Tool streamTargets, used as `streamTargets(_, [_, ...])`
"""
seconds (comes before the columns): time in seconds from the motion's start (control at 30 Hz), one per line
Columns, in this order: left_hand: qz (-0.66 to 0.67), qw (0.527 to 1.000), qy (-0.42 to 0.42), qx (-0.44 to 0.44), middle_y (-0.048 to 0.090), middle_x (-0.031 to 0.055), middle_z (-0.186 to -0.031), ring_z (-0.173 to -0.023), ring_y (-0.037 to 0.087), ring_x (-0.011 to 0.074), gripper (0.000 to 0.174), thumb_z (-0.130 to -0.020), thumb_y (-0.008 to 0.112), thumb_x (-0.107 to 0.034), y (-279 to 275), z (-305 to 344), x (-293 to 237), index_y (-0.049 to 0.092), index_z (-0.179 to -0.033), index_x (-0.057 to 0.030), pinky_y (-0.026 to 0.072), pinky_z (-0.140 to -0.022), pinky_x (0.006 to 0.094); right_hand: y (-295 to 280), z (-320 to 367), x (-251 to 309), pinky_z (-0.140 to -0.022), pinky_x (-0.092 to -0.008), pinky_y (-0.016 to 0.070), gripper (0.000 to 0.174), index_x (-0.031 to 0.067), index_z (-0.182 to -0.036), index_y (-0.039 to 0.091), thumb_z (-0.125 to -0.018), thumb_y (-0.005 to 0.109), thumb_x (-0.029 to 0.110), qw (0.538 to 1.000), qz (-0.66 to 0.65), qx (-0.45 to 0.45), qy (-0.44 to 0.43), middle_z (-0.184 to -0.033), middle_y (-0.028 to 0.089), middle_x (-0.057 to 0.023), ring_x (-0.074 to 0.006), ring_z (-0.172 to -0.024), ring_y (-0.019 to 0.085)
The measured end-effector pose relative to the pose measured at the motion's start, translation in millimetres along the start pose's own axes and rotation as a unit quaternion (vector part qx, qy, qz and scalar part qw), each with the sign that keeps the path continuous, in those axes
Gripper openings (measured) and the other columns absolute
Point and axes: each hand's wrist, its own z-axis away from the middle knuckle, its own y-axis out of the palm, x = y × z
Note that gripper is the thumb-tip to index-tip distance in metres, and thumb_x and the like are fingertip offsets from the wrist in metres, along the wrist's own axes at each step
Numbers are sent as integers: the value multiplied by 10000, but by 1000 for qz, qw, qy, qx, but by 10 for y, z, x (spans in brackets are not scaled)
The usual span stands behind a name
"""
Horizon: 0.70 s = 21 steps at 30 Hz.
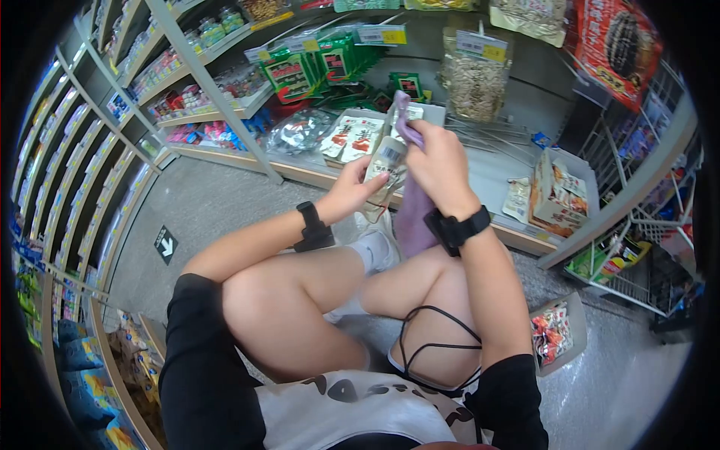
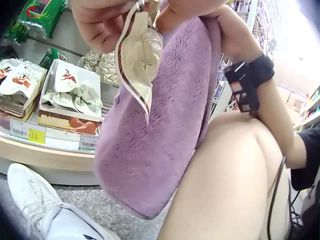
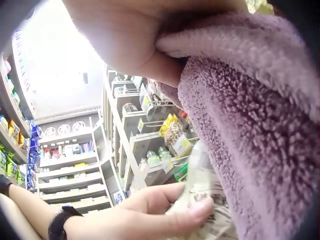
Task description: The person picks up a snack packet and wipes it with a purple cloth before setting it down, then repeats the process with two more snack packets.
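Observation:
My left hand [image 1: 349, 193] holds a small pale snack packet [image 1: 388, 159], with the thumb across its printed front. Seen edge-on in the left wrist view, the same packet [image 2: 132, 65] overlaps the purple cloth [image 2: 160, 115]. Bunched in my right hand [image 1: 444, 169] is that fluffy cloth [image 1: 416, 217], which hangs down in front of the shelf toward my legs. From the right wrist, the cloth [image 3: 250, 115] fills much of the view beside my left hand [image 3: 145, 212]. Both hands are close together, the right one slightly higher.
Cartons of similar packets [image 1: 352, 139] stand on the low shelf, and another carton [image 1: 564, 187] is to the right. Bags [image 1: 476, 82] hang from hooks above. An open tray of packets [image 1: 555, 334] lies on the floor beside my right leg. A wire rack [image 1: 622, 255] stands at right.

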Motion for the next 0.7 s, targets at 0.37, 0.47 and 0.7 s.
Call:
streamTargets(0.37, [-417, 882, 206, 82, 569, 194, -733, -681, 558, 361, 278, -837, 639, -212, -139, 260, -481, 533, -985, -4, 428, -570, 389, -507, 218, 611, -720, -459, 494, 283, 42, -936, 658, -685, 543, 103, 997, 59, -38, -29, -806, 638, -221, -395, -780, 619])
streamTargets(0.47, [-401, 886, 225, 67, 574, 179, -726, -674, 566, 341, 257, -841, 635, -206, -42, 279, -617, 536, -978, -12, 430, -573, 384, -725, 132, 631, -739, -440, 488, 314, 39, -968, 668, -692, 542, 118, 997, -50, -37, 38, -857, 639, -234, -405, -816, 609])
streamTargets(0.7, [-283, 936, 194, 78, 619, 109, -885, -794, 583, 178, 308, -871, 610, -172, -93, 453, -541, 536, -1104, 16, 472, -736, 319, -1121, -38, 157, -665, -304, 474, 277, -18, -954, 660, -747, 484, 37, 984, -164, -29, 68, -779, 662, -115, -181, -725, 620])
